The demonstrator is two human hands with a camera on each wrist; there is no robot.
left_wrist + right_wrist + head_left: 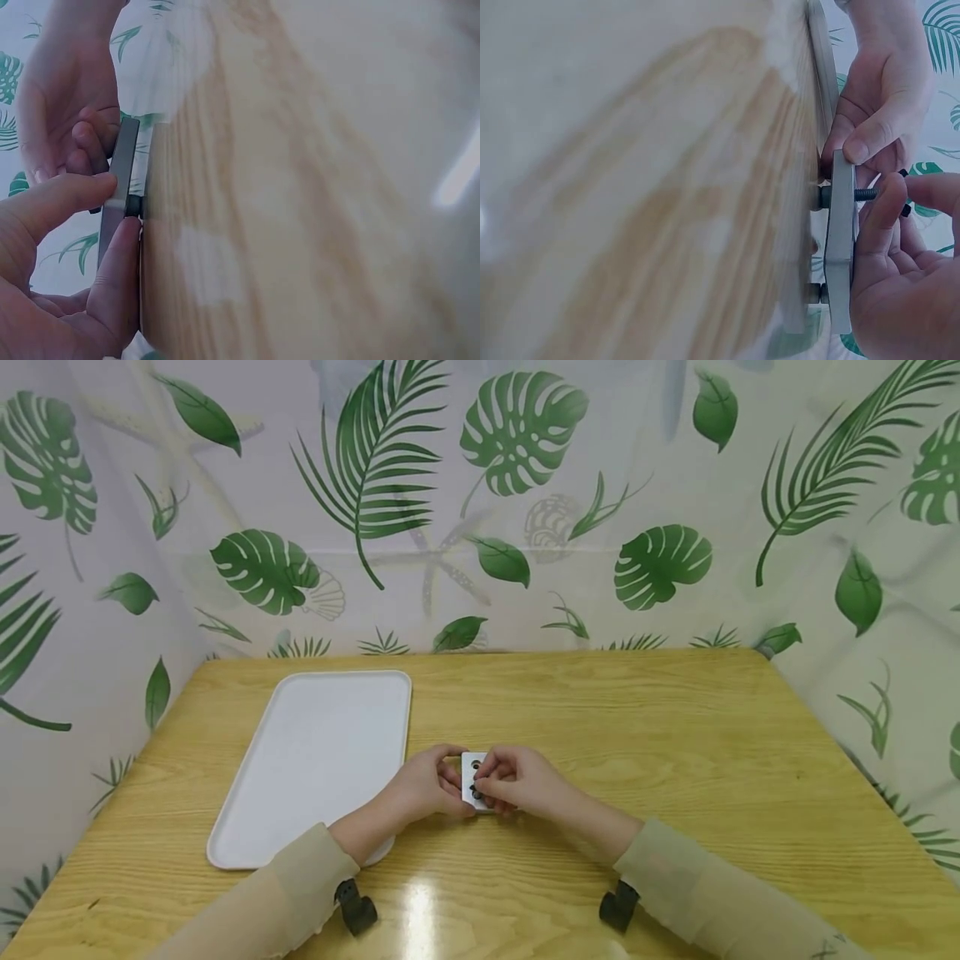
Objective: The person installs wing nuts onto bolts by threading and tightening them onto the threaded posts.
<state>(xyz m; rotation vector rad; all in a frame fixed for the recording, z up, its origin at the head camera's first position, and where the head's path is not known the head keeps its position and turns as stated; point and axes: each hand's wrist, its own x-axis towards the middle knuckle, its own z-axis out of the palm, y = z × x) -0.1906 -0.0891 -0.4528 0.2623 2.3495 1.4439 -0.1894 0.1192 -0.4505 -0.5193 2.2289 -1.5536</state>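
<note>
My left hand [427, 783] holds a small silver-grey metal plate [468, 768] by its left side, thumb on one edge and fingers on another. Seen edge-on in the right wrist view, the plate [841, 247] lies flat, close over the table. Dark bolt heads [824, 197] show beneath it, and a threaded bolt shank [865, 194] sticks up through it. Over that shank my right hand [525, 781] pinches a small black wing nut [905, 211] between thumb and fingers. Its two black tips show past the fingers; the rest is hidden.
A white rectangular tray [322, 743] lies on the wooden table [637, 735] to the left, its near right part behind my left forearm. Leaf-printed cloth [420, 543] hangs around the table's back and sides.
</note>
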